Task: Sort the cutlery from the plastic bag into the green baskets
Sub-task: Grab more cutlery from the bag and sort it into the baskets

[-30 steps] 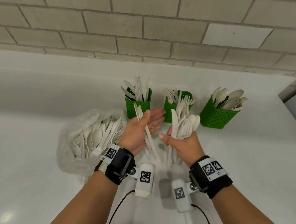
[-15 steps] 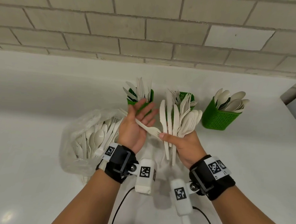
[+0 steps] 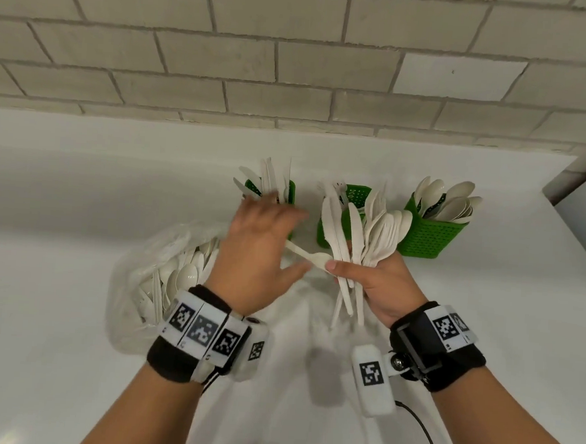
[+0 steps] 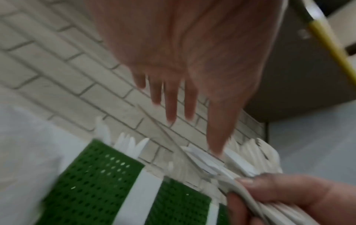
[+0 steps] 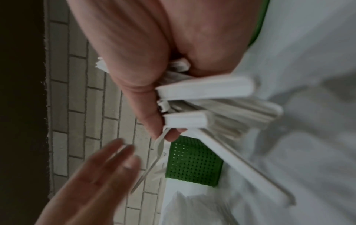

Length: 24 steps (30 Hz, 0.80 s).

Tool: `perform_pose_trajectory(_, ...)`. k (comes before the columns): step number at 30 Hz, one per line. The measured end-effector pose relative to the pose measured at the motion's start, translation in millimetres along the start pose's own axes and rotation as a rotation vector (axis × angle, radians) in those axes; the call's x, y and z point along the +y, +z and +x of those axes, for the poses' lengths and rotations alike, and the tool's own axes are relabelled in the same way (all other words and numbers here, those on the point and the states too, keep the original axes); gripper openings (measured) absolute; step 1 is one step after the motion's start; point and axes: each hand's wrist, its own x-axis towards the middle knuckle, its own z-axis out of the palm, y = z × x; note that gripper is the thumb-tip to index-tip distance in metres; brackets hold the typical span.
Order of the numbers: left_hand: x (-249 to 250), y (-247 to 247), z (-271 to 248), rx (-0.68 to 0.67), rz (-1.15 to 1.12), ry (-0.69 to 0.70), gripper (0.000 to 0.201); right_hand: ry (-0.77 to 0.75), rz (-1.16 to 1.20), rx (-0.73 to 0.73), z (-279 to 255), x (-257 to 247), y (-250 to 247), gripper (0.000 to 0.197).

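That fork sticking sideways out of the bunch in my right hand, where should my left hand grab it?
Probably pinch the fork by its free handle, coming from the left: the handle juts toward the left hand, while the right hand pins its head.

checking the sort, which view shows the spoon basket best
The head view. The spoon basket stands whole at the right end of the row, spoon bowls fanned above its rim. The left wrist view shows only the other baskets, blurred; the right wrist view shows at most a green sliver behind the right hand.

White bench (image 3: 71, 345) carrying three green baskets (image 3: 428, 235) in a row near the wall, plastic bag (image 3: 133, 280) lying front-left.
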Motion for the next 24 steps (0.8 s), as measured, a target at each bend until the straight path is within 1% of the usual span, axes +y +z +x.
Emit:
perform_pose_trajectory(1, 4, 2, 1, -0.152, 0.02, 0.036, 0.04, -0.012, 0.01, -0.026, -1, -4, 1, 0.039)
perform_pose_trajectory(2, 6, 4, 2, -0.241, -0.005, 0.044, 0.026, -0.029, 0.026, -0.043, -2, -8, 3, 0.04)
perform_pose_trajectory(3, 5, 7, 2, -0.273, -0.039, 0.025, 0.015, -0.048, 0.051, -0.039, -2, -12, 4, 0.04)
perform_pose_trajectory(4, 4, 10, 2, -0.273, -0.076, -0.018, 0.015, -0.071, 0.075, -0.018, -1, -16, 3, 0.04)
perform_pose_trajectory(5, 0, 14, 2, -0.256, -0.155, -0.107, 0.018, -0.091, 0.097, 0.01, 0, -19, 1, 0.04)
perform_pose_trajectory(7, -4, 19, 1, -0.134, -0.502, -0.361, 0.021, -0.118, 0.135, 0.054, 1, -22, -4, 0.039)
perform_pose_trajectory(8, -2, 22, 0, -0.073, -0.704, -0.461, 0.024, -0.133, 0.147, 0.059, 1, -20, -7, 0.039)
perform_pose_trajectory(9, 5, 22, 0, -0.063, -0.893, -0.521, 0.034, -0.144, 0.153, 0.048, 2, -17, -7, 0.04)
perform_pose_trajectory(10, 14, 24, 1, -0.103, -1.037, -0.53, 0.046, -0.158, 0.131, 0.033, 1, -14, -5, 0.043)
perform_pose_trajectory(11, 24, 26, 2, -0.152, -1.132, -0.502, 0.055, -0.173, 0.072, 0.028, 1, -9, -2, 0.045)
perform_pose_trajectory(12, 33, 30, 3, -0.181, -1.188, -0.455, 0.058, -0.206, -0.03, 0.001, 0, -2, 3, 0.043)
perform_pose_trajectory(13, 41, 34, 5, -0.188, -1.208, -0.403, 0.056, -0.23, -0.158, -0.026, -3, 4, 9, 0.037)
perform_pose_trajectory(14, 46, 39, 6, -0.179, -1.19, -0.369, 0.055, -0.236, -0.293, -0.042, -5, 10, 13, 0.036)
perform_pose_trajectory(15, 48, 44, 5, -0.165, -1.169, -0.357, 0.056, -0.197, -0.374, -0.04, -6, 14, 15, 0.037)
perform_pose_trajectory(17, 47, 50, 1, -0.156, -1.16, -0.36, 0.054, -0.075, -0.412, -0.031, -8, 19, 13, 0.042)
perform_pose_trajectory(19, 42, 55, -4, -0.147, -1.174, -0.366, 0.048, -0.042, -0.514, -0.025, -13, 19, 14, 0.043)
perform_pose_trajectory(20, 41, 56, -4, -0.129, -1.161, -0.366, 0.047, -0.05, -0.549, -0.016, -14, 18, 13, 0.042)
perform_pose_trajectory(22, 41, 55, -1, -0.107, -1.14, -0.353, 0.046, -0.13, -0.589, 0.004, -10, 13, 14, 0.042)
perform_pose_trajectory(23, 42, 53, 0, -0.102, -1.146, -0.343, 0.046, -0.165, -0.633, 0.003, -7, 8, 17, 0.037)
perform_pose_trajectory(24, 41, 53, 1, -0.104, -1.161, -0.331, 0.047, -0.191, -0.746, 0.002, -4, 6, 18, 0.028)
